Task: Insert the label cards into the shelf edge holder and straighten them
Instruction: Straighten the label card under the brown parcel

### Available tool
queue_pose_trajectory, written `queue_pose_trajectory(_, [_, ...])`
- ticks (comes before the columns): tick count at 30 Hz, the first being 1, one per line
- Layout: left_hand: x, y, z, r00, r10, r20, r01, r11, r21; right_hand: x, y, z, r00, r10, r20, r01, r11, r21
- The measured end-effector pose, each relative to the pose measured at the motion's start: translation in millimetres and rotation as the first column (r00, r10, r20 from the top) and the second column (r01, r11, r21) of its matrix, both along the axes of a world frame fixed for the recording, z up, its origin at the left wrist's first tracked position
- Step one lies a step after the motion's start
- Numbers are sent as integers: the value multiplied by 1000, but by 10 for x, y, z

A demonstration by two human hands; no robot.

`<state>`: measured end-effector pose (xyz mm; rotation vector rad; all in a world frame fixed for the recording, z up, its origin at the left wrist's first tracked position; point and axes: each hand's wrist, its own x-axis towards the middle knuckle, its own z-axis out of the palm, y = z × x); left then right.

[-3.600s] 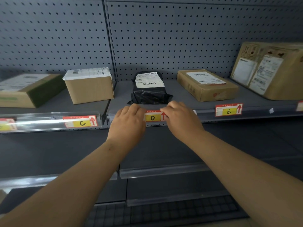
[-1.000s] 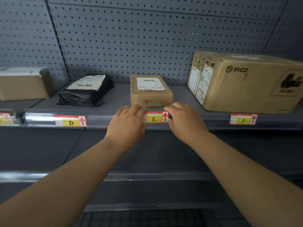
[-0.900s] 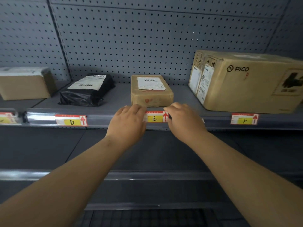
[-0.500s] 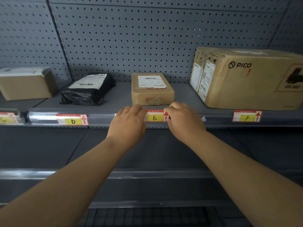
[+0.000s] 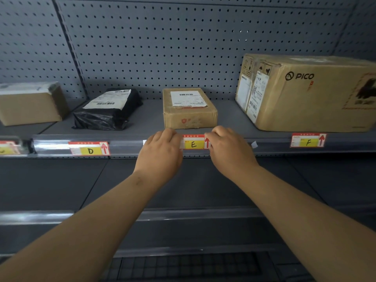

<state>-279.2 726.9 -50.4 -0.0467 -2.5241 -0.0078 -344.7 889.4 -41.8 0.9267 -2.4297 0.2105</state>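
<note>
Bare shelf (image 5: 150, 119) lies open between the black parcel (image 5: 109, 110) and small box (image 5: 189, 108). The PICO carton (image 5: 309, 92) crowds the right.

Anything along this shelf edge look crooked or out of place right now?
A small white scrap sits tilted in the shelf edge holder, just right of the right hand. The D card and F card look roughly level. Both hands partly cover the E card.

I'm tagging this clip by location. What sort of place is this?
Probably a parcel storage or pickup point with shop-style shelving: a pegboard back wall, parcels with shipping labels such as the PICO box, and lettered cards like E in the shelf edge holder.
</note>
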Motion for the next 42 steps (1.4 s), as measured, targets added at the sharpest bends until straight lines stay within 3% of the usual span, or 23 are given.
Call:
queue_pose_trajectory(13, [-30, -40, 37, 999, 37, 32, -39, 998, 56, 18, -16, 22, 1000, -9, -3, 9, 1000, -5])
queue_pose_trajectory(42, [-25, -53, 59, 995, 49, 89, -47, 999, -25, 12, -50, 123, 990, -54, 133, 49, 998, 47])
